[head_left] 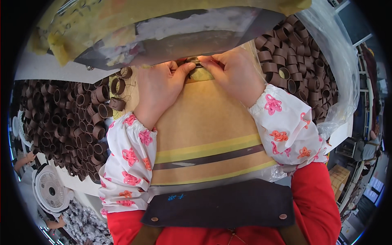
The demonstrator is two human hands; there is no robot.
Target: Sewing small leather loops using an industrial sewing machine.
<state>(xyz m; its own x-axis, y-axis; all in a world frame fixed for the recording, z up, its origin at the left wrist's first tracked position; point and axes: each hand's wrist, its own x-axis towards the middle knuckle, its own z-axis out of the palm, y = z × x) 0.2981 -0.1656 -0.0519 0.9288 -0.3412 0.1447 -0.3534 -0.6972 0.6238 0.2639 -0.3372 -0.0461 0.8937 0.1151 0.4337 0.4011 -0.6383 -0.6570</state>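
Observation:
My left hand [163, 83] and my right hand [234, 75] meet at the far end of a tan work surface [196, 114], thumbs and forefingers pinched on a small dark piece [193, 61] in a lit spot. The piece's shape is partly hidden by the fingers and by a large covered overhang [183, 28] just beyond them, patched with yellow tape. Several loose brown rings [117, 85] lie left of my left hand, with fine threads near them.
Heaps of brown rings [69, 126] [294, 53] flank the work surface, the right one in clear plastic [343, 90]. Yellow and dark tape bands cross the surface's near part. At far left are a white fan [51, 190], grey crumpled items [81, 220] and another person's arm [24, 161].

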